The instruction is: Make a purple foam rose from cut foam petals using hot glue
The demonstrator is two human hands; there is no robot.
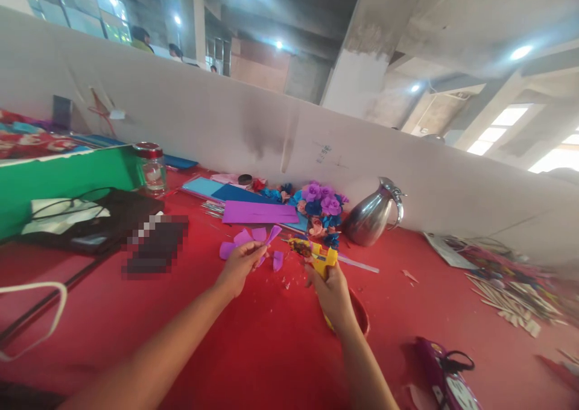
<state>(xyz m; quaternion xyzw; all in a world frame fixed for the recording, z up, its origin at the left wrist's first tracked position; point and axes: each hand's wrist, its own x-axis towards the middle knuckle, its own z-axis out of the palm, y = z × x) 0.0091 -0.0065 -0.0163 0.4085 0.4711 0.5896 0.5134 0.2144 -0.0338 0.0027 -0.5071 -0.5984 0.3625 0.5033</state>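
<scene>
My left hand (pixel 243 264) pinches a purple paper petal (pixel 273 235) that sticks up from the fingertips. Wrapped in my right hand (pixel 332 286) is a yellow glue gun (pixel 323 259), its brown-stained nozzle end pointing left toward the petal. A small gap seems to lie between nozzle and petal. Behind my left hand, more purple petals (pixel 228 250) lie on the red table, and one loose petal (pixel 277 260) rests between the hands. A reddish bowl (pixel 360 313) is partly hidden under my right wrist.
Purple paper sheets (pixel 260 212) and a bunch of paper flowers (pixel 319 199) sit beyond my hands. A steel jug (pixel 371 214) stands right of them, a glass jar (pixel 154 169) far left. Thin sticks (pixel 515 298) are heaped at right; a purple pouch-like object (pixel 446 374) lies near.
</scene>
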